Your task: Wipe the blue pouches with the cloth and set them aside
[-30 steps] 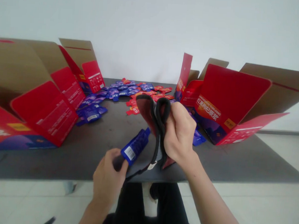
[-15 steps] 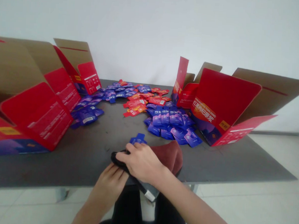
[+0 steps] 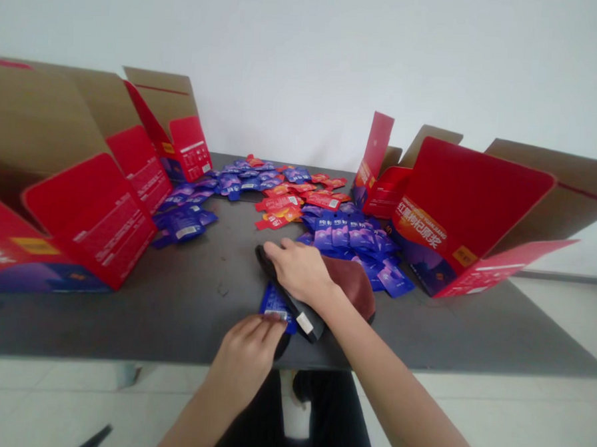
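My right hand [image 3: 301, 270] grips the black edge of a brown and black cloth item [image 3: 350, 279], which lies near the table's front edge. Partly under that item is a blue pouch [image 3: 275, 302] with a white label. The closed fingers of my left hand [image 3: 252, 344] pinch the near end of this pouch. Just behind the cloth item, blue pouches [image 3: 348, 233] lie in a pile.
Open red boxes stand on the left [image 3: 93, 219] and on the right [image 3: 459, 218] of the grey table [image 3: 198, 312]. Red pouches [image 3: 279, 209] and more blue pouches [image 3: 186, 224] lie toward the back, before a white wall.
My right hand has moved forward with the cloth item's black edge. My left hand has shifted right, off the item, onto the near end of the blue pouch. The view has shifted slightly.
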The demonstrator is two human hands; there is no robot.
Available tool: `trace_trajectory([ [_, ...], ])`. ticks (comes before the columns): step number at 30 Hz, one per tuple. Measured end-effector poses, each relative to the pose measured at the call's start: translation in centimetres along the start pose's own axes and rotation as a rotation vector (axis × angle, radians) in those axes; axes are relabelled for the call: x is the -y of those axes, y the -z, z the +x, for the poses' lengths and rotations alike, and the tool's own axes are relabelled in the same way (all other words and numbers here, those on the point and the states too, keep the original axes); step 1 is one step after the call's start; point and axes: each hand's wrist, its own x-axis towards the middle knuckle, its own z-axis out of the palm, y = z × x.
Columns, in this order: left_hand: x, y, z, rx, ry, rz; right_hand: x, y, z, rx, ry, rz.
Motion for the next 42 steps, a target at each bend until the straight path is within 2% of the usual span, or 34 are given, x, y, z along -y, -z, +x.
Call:
trace_trajectory([
  [1,-0.1,0.0,0.1,0.011,0.010,0.004,0.4,0.5,-0.9,-0.040,0.043,0.023],
  [3,-0.1,0.0,0.1,0.038,0.015,0.021,1.1,0.8,-2.9,-0.037,0.121,0.074],
  [7,0.1,0.0,-0.2,0.083,0.003,-0.004,1.4,-0.4,-4.7,0.117,0.125,0.131],
  [9,0.4,0.0,-0.1,0.076,-0.037,-0.034,1.0,-1.3,-4.0,0.158,0.134,0.128],
  [13,0.9,0.0,0.1,0.012,-0.146,-0.033,-0.3,-2.7,-0.5,0.137,0.104,0.059],
  [17,1.3,-0.1,0.2,0.021,-0.134,-0.070,-1.0,-2.4,2.1,0.138,0.017,0.000],
  [20,1.2,-0.1,0.2,0.040,-0.061,-0.129,-0.2,-0.8,1.4,0.060,0.043,0.033],
  [23,1.1,-0.1,0.1,0.069,-0.030,-0.130,1.1,0.5,-1.0,-0.031,0.147,0.100],
  [27,1.0,0.0,0.0,0.117,-0.052,-0.099,1.6,-0.3,-3.2,0.039,0.171,0.135],
  [30,1.1,-0.1,0.0,0.123,-0.083,-0.122,0.9,-1.9,-2.5,0.103,0.156,0.119],
  [35,1.2,-0.2,0.3,0.062,-0.126,-0.119,-0.7,-3.3,1.4,0.113,0.061,0.040],
  [38,1.1,0.0,0.7,0.139,-0.078,-0.142,-1.1,-2.2,2.4,0.119,-0.017,0.016],
  [42,0.7,0.2,0.8,0.191,-0.020,-0.136,-0.1,0.3,-0.1,0.005,0.044,0.100],
])
